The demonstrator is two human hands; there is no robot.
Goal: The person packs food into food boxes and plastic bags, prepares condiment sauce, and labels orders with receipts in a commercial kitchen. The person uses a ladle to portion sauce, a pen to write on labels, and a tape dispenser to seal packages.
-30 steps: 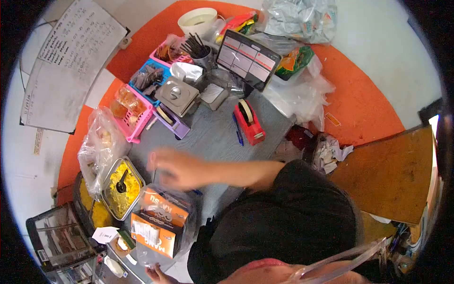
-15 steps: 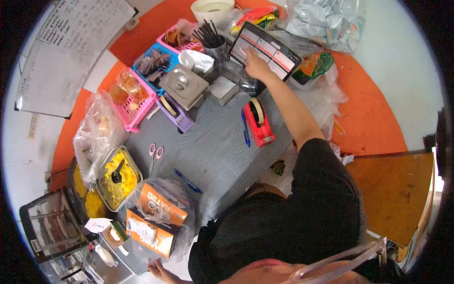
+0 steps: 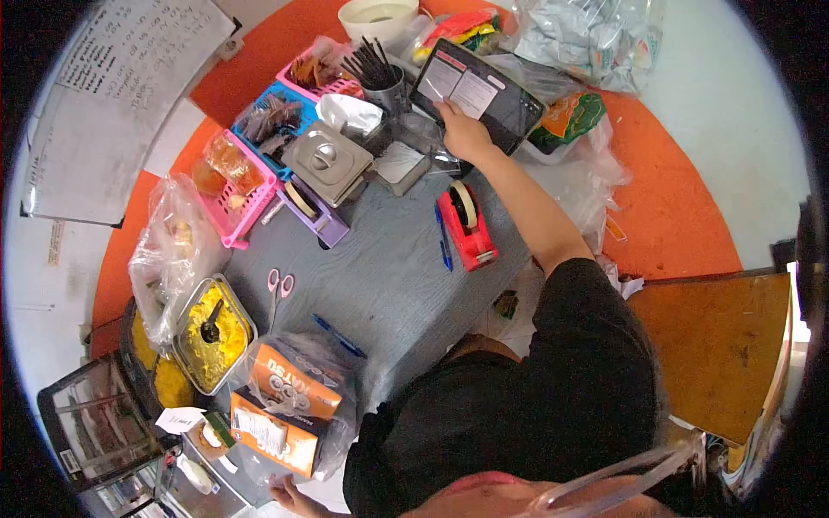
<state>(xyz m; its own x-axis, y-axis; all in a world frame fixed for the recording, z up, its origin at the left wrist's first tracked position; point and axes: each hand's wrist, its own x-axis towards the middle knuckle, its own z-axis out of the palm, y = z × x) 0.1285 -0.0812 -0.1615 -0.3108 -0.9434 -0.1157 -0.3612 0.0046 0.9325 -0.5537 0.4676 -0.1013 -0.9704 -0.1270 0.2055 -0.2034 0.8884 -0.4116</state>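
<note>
My right hand (image 3: 467, 136) reaches over the table, forefinger stretched out onto the screen of a black tablet (image 3: 509, 116). Its display is mostly dark with a white panel and a red strip on the left. Low in the view, my left hand (image 3: 288, 495) holds nothing, fingers apart, right at the lower edge of a clear plastic bag (image 3: 338, 371). Inside this bag lie orange boxes (image 3: 298, 380) with printed lettering. A red tape dispenser (image 3: 467, 226) and a blue pen (image 3: 444, 236) lie below the tablet.
On the grey table (image 3: 371, 259) are pink scissors (image 3: 280, 283), another blue pen (image 3: 339, 335), a purple tape dispenser (image 3: 316, 216) and a lidded steel container (image 3: 326, 161). A glass container (image 3: 214, 338) of yellow food stands left. Baskets line the back, beside a cup of black straws (image 3: 380, 78).
The tablet's screen has switched from red and white tiles to a dark display with a white panel. My right hand stays at it; the view has shifted slightly.
</note>
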